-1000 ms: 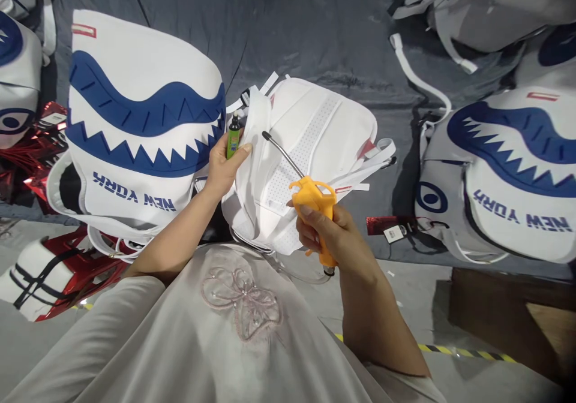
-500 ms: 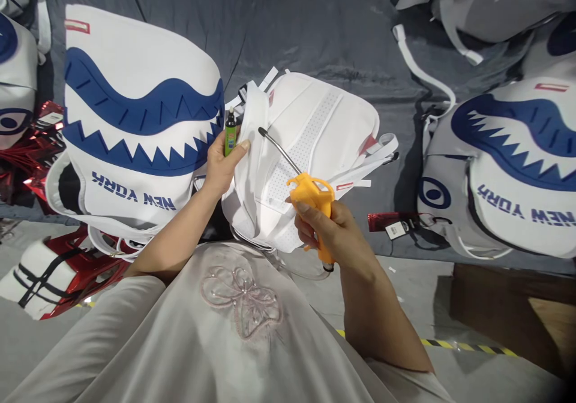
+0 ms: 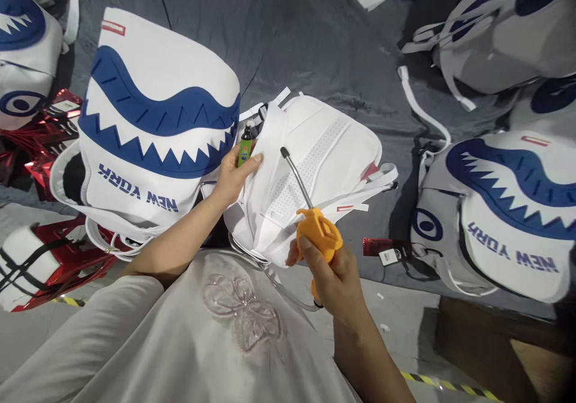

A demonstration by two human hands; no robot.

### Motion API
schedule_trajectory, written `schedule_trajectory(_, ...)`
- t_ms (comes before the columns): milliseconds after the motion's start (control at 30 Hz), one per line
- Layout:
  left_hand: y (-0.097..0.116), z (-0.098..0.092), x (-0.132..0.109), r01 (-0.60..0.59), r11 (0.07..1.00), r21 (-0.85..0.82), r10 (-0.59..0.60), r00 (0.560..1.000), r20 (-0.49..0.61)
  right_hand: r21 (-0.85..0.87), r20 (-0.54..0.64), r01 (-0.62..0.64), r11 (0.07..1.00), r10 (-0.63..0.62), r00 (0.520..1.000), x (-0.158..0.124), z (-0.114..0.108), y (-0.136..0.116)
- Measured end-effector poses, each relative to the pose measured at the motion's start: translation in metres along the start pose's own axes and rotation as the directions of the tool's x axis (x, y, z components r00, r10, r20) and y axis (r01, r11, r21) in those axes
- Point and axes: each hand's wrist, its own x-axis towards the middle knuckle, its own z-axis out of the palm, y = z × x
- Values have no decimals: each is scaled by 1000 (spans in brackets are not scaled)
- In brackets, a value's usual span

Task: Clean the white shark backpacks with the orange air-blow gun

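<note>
A white backpack (image 3: 360, 145) lies in front of me with its straps and dotted back panel facing up. My left hand (image 3: 234, 172) grips a small green tube with a black top (image 3: 245, 145), and its thumb rests at the backpack's strap. My right hand (image 3: 330, 271) is wrapped round an orange air gun (image 3: 319, 235), whose thin metal nozzle points over the back panel. Left of these lies a white backpack flap (image 3: 166, 79) with blue shark teeth and "NEW YORK" lettering, upside down to me.
More shark backpacks (image 3: 517, 205) lie at the right and far left. Red foil tags (image 3: 27, 145) are heaped at the left. A red stool (image 3: 67, 265) with a white top stands below the table edge. A brown box (image 3: 477, 343) sits at lower right.
The view has shifted, so most things appear lower. My right hand has tilted the air gun, and its nozzle stands steeper over the back panel. My left hand still holds the green tube.
</note>
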Motion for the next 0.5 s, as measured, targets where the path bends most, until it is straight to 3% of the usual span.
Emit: schedule_trajectory(500, -2, -1, 1, -16, 1000, -15, 16, 1000, 3, -158, -28, -77, 984, 74, 997, -7, 8, 2)
